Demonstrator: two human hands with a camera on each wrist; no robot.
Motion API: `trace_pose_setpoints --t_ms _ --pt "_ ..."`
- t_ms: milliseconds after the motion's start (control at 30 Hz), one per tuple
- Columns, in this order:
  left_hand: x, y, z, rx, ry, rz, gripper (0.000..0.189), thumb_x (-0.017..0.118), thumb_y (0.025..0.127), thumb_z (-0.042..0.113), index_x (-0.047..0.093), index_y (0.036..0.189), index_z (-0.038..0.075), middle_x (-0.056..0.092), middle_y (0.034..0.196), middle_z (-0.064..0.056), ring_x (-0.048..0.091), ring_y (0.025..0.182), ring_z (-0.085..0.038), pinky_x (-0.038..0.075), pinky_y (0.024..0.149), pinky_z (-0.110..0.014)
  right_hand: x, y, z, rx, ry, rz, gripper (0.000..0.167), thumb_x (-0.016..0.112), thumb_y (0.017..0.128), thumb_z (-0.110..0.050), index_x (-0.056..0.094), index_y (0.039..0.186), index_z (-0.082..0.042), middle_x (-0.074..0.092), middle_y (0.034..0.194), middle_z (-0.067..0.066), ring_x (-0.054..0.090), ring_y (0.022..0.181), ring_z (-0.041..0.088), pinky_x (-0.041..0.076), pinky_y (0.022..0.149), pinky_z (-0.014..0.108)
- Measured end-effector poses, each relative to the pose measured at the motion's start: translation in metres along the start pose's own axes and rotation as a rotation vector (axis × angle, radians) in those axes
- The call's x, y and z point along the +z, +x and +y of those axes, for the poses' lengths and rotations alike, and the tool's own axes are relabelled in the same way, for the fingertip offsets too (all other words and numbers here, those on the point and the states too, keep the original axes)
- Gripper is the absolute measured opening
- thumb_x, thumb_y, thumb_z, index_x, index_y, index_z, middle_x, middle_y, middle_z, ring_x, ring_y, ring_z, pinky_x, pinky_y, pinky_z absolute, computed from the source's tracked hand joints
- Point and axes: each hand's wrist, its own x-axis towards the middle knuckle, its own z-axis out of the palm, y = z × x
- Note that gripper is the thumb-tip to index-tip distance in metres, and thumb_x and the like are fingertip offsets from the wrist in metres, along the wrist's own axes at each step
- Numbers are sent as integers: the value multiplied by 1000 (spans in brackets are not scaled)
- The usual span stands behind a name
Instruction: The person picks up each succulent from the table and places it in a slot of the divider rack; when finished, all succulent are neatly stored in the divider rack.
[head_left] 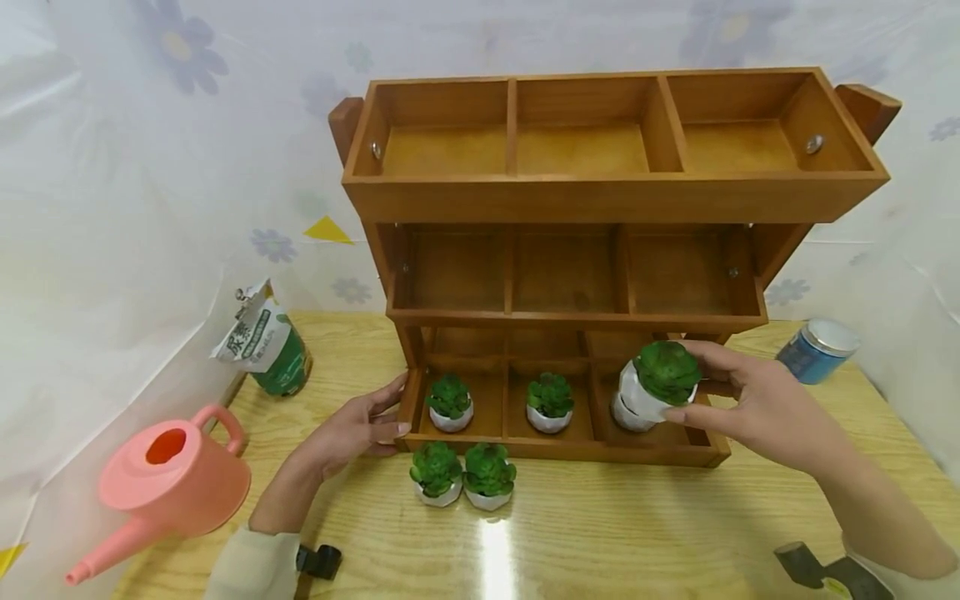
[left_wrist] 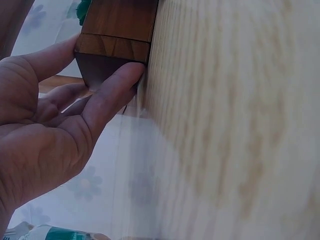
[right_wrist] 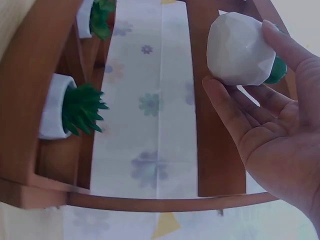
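Observation:
My right hand grips a small potted succulent with a white faceted pot, thumb on one side and fingers on the other. It hovers over the bottom tier's right compartment, partly hiding another white pot standing there. In the right wrist view that lower succulent shows its spiky green leaves. At the left end of the brown wooden rack, my left hand holds the bottom tier's corner; in the left wrist view the thumb and fingers lie around the wooden end.
Potted succulents stand in the bottom tier's left and middle compartments. Two more succulents sit before the rack. At left are a pink watering can and a clipped green-and-white bag; a blue can stands right.

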Motion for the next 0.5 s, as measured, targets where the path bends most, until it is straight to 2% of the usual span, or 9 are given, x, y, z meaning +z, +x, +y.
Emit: trace_pose_setpoints --t_ms 133,300,500 --pt "-1 0 -1 2 -2 -1 85 65 101 20 10 165 27 9 171 -17 23 152 -45 50 104 -58 -10 2 -1 -29 4 33 64 86 82 -15 61 140 -12 62 116 -32 61 100 -15 50 77 5" --pt "-1 -1 0 6 -1 -6 85 65 100 20 10 165 27 9 171 -18 22 153 -45 50 104 -58 -23 7 -5 -78 19 67 64 87 79 -8 62 138 -10 66 112 -29 63 98 -15 49 78 3" --pt "0 -1 -1 7 -2 -5 85 65 100 20 10 165 28 9 171 -18 21 153 -45 49 104 -58 -39 15 -8 -63 42 98 64 85 80 -4 60 139 -6 67 110 -28 64 95 -14 50 75 3"
